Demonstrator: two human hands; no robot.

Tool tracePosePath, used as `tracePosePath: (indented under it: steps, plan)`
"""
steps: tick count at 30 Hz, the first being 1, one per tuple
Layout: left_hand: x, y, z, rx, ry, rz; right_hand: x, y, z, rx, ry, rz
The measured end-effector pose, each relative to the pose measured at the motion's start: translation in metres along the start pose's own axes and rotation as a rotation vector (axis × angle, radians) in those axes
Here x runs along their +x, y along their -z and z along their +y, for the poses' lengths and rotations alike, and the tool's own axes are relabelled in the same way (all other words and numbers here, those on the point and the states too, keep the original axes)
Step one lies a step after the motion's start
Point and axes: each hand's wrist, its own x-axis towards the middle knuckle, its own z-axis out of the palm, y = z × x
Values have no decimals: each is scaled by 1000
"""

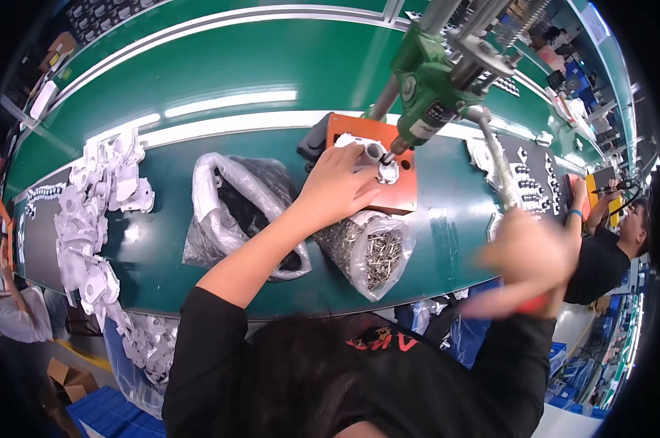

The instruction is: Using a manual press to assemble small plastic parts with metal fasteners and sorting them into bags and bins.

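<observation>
My left hand (337,182) reaches onto the orange base plate (397,196) of a green arbor press (436,95). Its fingers and thumb close around a pale, silvery cast metal part (388,172) with a round tube-like opening. The press's narrow tip points down at that part; whether they touch is hard to tell. My right hand (527,252), smeared by motion, is wrapped about the lower end of the press lever (499,164). Below my left hand, a clear plastic bag (348,252) of small metal screws or pins lies open.
Another open plastic bag (231,212) with dark contents lies left of my forearm. Pale cast parts (85,233) are heaped along the bench's left. Small dark and silvery pieces (531,182) stand in rows at right. A co-worker (611,248) is at the far right.
</observation>
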Motion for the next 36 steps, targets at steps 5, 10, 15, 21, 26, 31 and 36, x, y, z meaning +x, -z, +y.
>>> tracePosePath:
  steps: [5, 10, 15, 21, 26, 31, 36]
  plan:
    - [7, -2, 8, 54, -40, 33, -33, -50, 20, 1288, 229, 333]
    - [17, -10, 11, 73, -101, 35, -5, -54, 109, 1471, -120, 1295]
    - [17, -11, 15, -8, 5, 69, 90, -123, 126, 2253, -601, 989]
    - [44, 17, 4, 38, 292, -328, 5, -119, 66, 1847, -420, 923]
    - [39, 4, -20, 201, -59, -7, -79, -219, 14, 1039, -1055, 501]
    - [69, 33, 1, 73, 11, -329, -138, -325, -56, 558, -1230, -91]
    - [60, 34, -35, 155, 288, 168, -119, -285, -94, 646, -1105, 298]
